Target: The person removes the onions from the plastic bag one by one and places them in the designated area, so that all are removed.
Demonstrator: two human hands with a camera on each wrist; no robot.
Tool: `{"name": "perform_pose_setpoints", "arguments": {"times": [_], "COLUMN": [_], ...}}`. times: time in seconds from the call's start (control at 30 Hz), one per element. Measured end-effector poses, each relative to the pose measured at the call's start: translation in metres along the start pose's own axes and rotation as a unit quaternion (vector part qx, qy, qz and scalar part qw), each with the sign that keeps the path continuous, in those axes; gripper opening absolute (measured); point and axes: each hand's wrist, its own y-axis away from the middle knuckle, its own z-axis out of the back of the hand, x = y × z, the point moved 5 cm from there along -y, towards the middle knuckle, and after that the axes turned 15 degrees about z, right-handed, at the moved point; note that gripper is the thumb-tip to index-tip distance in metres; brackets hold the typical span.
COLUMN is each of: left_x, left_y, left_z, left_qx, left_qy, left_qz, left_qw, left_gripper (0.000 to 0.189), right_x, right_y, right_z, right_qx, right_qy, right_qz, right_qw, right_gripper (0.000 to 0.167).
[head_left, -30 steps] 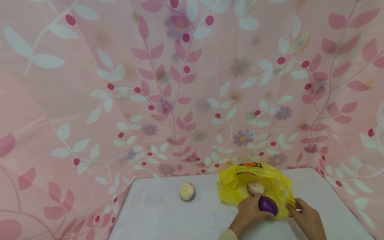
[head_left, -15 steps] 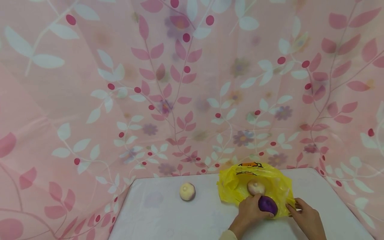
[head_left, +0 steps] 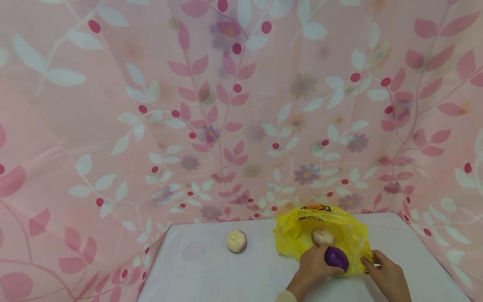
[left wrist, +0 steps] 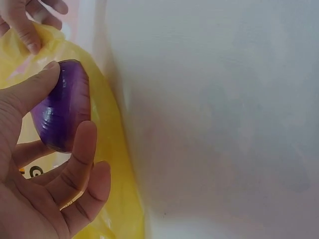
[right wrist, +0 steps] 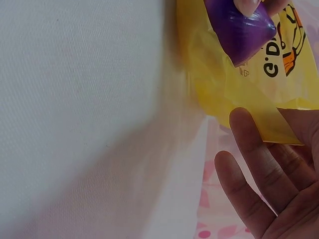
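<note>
A glossy purple onion-like thing (head_left: 336,259) with a pointed end is gripped between the thumb and fingers of my left hand (head_left: 312,264), at the mouth of a yellow plastic bag (head_left: 289,237). Behind it, inside the bag, lies a pale round vegetable-like thing (head_left: 323,236). My right hand (head_left: 390,273) pinches the bag's edge; in the right wrist view the bag's corner (right wrist: 279,130) passes between the thumb and fingers, with two other fingers extended. From the left wrist view, the purple thing (left wrist: 62,107) sits over the yellow plastic, thumb on its top edge.
Left of the bag, a cream-coloured round thing (head_left: 236,241) with a small nub and purplish underside rests on the white-covered table (head_left: 211,277). A pink curtain (head_left: 241,126) with leaf and flower prints hangs behind the table and along its sides.
Both hands keep their places and holds on the purple thing and the bag. Only the head view has shifted very slightly.
</note>
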Motion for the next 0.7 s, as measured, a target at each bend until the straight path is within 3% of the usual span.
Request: {"name": "perform_pose_setpoints", "arguments": {"times": [0.5, 0.7], "left_x": [0.005, 0.012], "left_y": [0.006, 0.006], "left_z": [0.016, 0.020], "left_qx": [-0.004, 0.006], "left_qy": [-0.024, -0.003], "left_qz": [0.024, 0.030], "left_qw": [0.9994, 0.9995], "left_gripper": [0.062, 0.062], "right_x": [0.001, -0.001], "right_y": [0.000, -0.001], "right_z": [-0.001, -0.002], "right_qx": [0.007, 0.010], "right_qy": [-0.002, -0.007], "right_qz": [-0.011, -0.020], "right_qw": [0.9999, 0.9997], "right_gripper": [0.043, 0.045]}}
